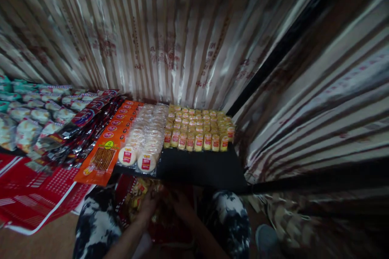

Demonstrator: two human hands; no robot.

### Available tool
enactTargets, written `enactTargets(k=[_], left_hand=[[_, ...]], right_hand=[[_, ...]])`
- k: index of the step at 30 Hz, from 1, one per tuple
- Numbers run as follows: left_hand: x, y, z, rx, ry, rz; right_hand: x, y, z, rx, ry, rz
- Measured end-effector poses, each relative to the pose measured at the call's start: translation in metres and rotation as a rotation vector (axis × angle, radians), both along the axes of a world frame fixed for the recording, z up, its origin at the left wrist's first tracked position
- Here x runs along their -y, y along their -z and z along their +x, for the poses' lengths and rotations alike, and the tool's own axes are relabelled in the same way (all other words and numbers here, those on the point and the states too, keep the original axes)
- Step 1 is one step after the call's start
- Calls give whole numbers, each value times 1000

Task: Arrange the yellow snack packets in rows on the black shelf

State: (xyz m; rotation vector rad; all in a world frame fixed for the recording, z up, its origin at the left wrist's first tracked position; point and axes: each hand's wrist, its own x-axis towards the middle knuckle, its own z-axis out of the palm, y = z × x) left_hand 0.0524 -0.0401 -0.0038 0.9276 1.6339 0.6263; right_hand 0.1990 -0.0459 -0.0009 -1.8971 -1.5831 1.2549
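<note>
Both hands reach down into a dark red basket (pixel 120 194) between my knees. My left hand (pixel 148 204) is among small yellow-wrapped snack packets (pixel 140 189), close to the basket's left side. To its right, my right hand (pixel 180 203) is lowered into the same basket. Shadow and blur hide the fingers of both hands, so I cannot see whether they grip anything. Just beyond the basket is a black shelf (pixel 197 168). Several rows of small yellow packets (pixel 199 141) with red labels stand upright along its back part.
Left of the yellow rows lie round white wrapped cakes (pixel 147 161), an orange snack bag (pixel 105 158) and a pile of dark red packets (pixel 85 129). A red-and-white basket (pixel 45 194) sits lower left. A striped curtain (pixel 182 48) hangs behind; a black pole (pixel 273 54) slants at right.
</note>
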Motion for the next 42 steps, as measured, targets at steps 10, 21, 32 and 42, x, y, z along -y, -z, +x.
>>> enactTargets(k=[10, 21, 32, 42], left_hand=[[10, -84, 22, -112, 240, 450], [-76, -148, 137, -116, 480, 747], [-136, -171, 244, -152, 654, 849], [-164, -160, 278, -470, 778, 975]], right_hand=[[16, -90, 39, -89, -149, 165], [-21, -95, 93, 218, 517, 798], [-65, -93, 144, 343, 739, 850], [-93, -64, 172, 355, 773, 820]])
